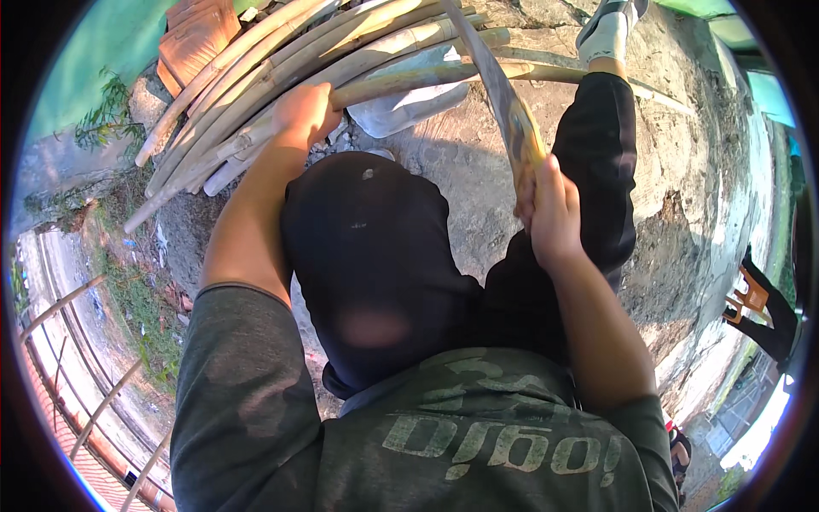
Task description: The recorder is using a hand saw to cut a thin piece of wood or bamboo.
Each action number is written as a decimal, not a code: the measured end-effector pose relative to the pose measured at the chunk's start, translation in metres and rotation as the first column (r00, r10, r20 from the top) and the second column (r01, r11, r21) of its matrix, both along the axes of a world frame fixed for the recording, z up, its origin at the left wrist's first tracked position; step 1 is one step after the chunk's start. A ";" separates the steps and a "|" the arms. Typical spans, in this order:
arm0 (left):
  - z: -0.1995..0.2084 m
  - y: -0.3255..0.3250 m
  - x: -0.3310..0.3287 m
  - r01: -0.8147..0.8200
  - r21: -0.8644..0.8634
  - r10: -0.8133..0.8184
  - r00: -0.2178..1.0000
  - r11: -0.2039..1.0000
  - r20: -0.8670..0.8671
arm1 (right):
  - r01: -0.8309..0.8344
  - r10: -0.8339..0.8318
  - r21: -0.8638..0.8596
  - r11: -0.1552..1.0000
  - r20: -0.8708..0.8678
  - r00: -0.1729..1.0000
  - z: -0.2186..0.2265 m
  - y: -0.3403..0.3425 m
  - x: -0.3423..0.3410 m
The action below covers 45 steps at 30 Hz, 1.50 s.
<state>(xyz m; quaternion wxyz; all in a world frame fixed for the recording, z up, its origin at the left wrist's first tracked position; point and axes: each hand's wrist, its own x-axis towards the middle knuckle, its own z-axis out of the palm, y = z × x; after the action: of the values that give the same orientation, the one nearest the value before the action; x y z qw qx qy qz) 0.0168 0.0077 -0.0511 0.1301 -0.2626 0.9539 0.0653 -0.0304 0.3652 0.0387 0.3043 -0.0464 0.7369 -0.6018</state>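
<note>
My right hand (550,209) is closed around the yellowish handle of a machete (492,75). Its long grey blade points away from me and, in this view, crosses over a bamboo pole (401,82). Around the near-left part of that pole my left hand (304,115) is wrapped, in front of my bent knee. The pole runs off to the right, toward my outstretched foot (610,30). Whether the blade touches the pole I cannot tell. Beneath the pole lies a pale grey slab-like piece (408,111).
A pile of long bamboo poles (281,72) lies at the far left, beside stacked orange-brown tiles (198,38). Rough concrete ground (478,171) spreads in front of me. An orange-brown plastic chair (751,294) stands at the right, with a person's dark-clothed leg (778,328) near it.
</note>
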 end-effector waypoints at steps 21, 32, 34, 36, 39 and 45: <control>-0.009 -0.017 0.012 -0.042 0.074 0.044 0.999 0.996 -0.026 | 0.052 -0.048 -0.065 0.997 0.060 0.997 0.020 0.046 0.049; -0.014 -0.011 0.015 0.035 0.063 -0.032 0.998 0.997 -0.062 | 0.051 -0.040 -0.115 0.992 0.093 0.995 0.014 0.050 0.046; -0.007 -0.007 0.013 0.000 0.057 0.004 0.998 0.998 -0.066 | 0.075 -0.061 -0.126 0.989 0.109 0.992 0.025 0.053 0.061; -0.003 -0.005 0.011 -0.019 0.040 0.022 0.998 0.999 -0.062 | 0.065 -0.046 -0.158 0.985 0.116 0.992 0.022 0.035 0.046; 0.003 -0.003 0.010 -0.020 0.025 0.021 1.000 0.999 -0.022 | 0.058 -0.035 -0.167 0.984 0.138 0.990 0.022 0.016 0.034; -0.010 0.001 0.007 0.015 0.011 -0.014 0.999 1.000 -0.040 | 0.160 -0.126 -0.195 0.968 0.177 0.976 0.023 0.060 0.030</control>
<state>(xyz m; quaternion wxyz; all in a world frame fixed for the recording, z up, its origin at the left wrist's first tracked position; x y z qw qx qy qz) 0.0235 0.0084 -0.0612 0.1128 -0.2537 0.9577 0.0751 -0.0008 0.4251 0.0622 0.3126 0.0248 0.6441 -0.6977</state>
